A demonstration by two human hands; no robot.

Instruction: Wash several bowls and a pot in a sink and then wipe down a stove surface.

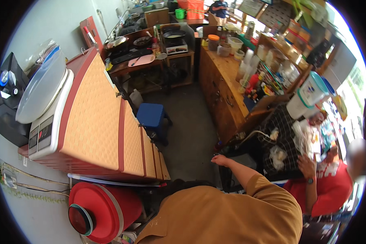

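My right hand (pixel 220 159) reaches forward, low beside the near end of a brown wooden cabinet (pixel 212 88). Its fingers look curled, but whether they hold anything is too small to tell. Close by on the right is a table under a black checked cloth (pixel 285 128), with a small clear plastic bag (pixel 277 157) on it. My left hand is out of view. Ahead on the dark floor stands a blue plastic stool (pixel 150 115). To my left rises a plastic drawer unit (pixel 94 122) with woven-pattern fronts, topped by a digital kitchen scale (pixel 44 137) and its translucent tray (pixel 41 88).
A person in a red shirt (pixel 326 192) is at the checked table. Behind, a gas stove (pixel 177 48) bears a frying pan (pixel 174 36), left of which lies a pink cutting board (pixel 141 60). Stacked plastic tubs (pixel 306 94) stand right. A red lidded container (pixel 109 210) is near left.
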